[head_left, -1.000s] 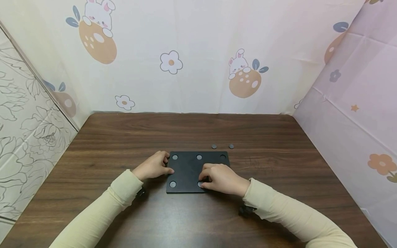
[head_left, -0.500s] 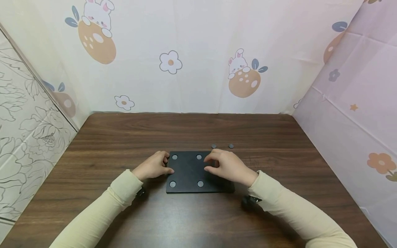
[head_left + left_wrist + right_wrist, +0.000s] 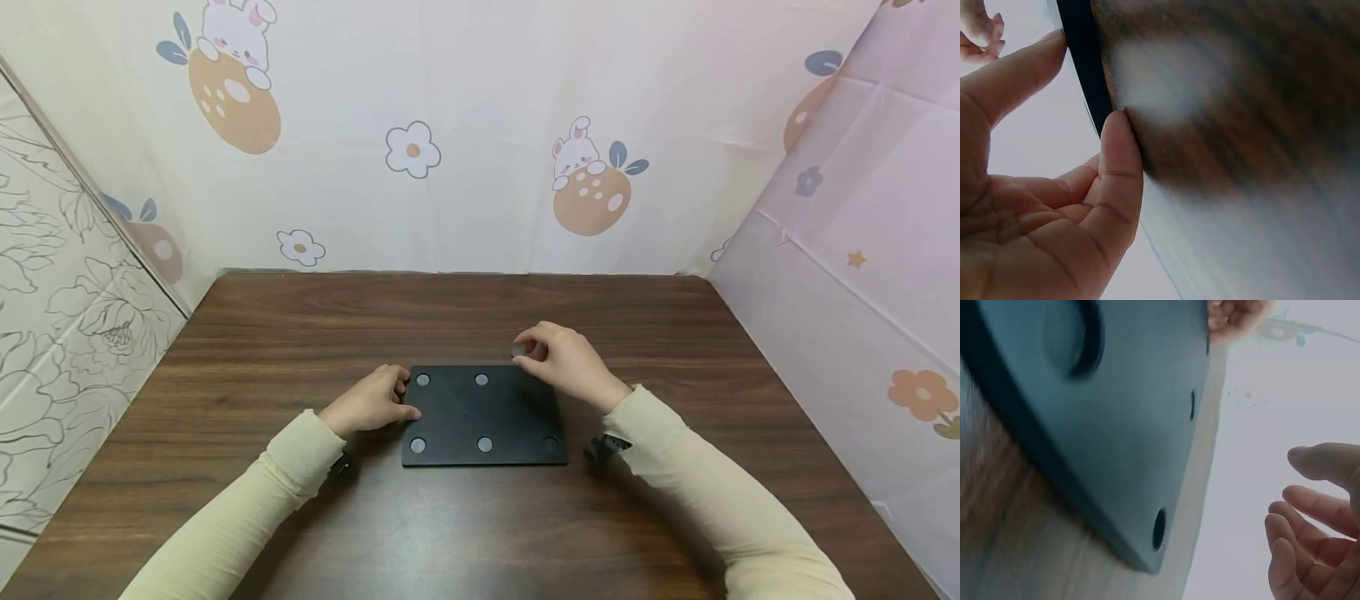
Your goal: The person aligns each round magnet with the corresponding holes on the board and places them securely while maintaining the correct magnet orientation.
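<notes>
A flat black rectangular board [image 3: 450, 417] with round recesses lies on the table. Pale grey discs fill several recesses, such as the disc [image 3: 485, 444] at front middle; the front right recess [image 3: 551, 444] is dark. My left hand [image 3: 371, 402] holds the board's left edge, thumb over the top and fingers along the side. Beyond the board's back edge, my right hand [image 3: 566, 358] reaches with thumb and forefinger either side of a loose grey disc [image 3: 517, 352]. In the right wrist view that hand's fingertips [image 3: 1298, 452] stand apart. It covers the back right recess and the second loose disc's place.
The brown wood-grain table [image 3: 480, 533] extends on all sides of the board. A patterned curtain [image 3: 487, 167] hangs behind it, with another curtain [image 3: 855, 275] at the right and a floral panel [image 3: 82, 325] at the left.
My right hand has left the board's front middle recess, where a disc now shows, and moved back past the board to a loose disc. The left hand stays in place.
</notes>
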Tool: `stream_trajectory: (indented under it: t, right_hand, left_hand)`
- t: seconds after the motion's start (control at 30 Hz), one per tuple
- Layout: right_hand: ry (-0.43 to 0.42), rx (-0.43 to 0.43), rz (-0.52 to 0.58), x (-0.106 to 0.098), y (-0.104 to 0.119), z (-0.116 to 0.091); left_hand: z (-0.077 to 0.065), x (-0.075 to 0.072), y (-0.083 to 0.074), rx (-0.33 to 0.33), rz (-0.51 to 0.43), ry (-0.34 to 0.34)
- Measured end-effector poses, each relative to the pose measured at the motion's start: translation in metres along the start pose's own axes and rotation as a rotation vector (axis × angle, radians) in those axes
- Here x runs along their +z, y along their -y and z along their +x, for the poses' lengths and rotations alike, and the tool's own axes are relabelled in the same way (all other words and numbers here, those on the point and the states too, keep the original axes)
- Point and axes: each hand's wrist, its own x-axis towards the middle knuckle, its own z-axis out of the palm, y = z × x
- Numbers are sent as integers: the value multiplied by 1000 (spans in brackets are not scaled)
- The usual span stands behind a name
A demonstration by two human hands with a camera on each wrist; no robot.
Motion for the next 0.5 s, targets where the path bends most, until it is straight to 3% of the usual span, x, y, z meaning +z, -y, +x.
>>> stream_trajectory:
  t: [0.5]
  right_hand:
    - [80,103,-16,10,-33,25]
  left_hand:
    - [1,-3,1,1,3,10]
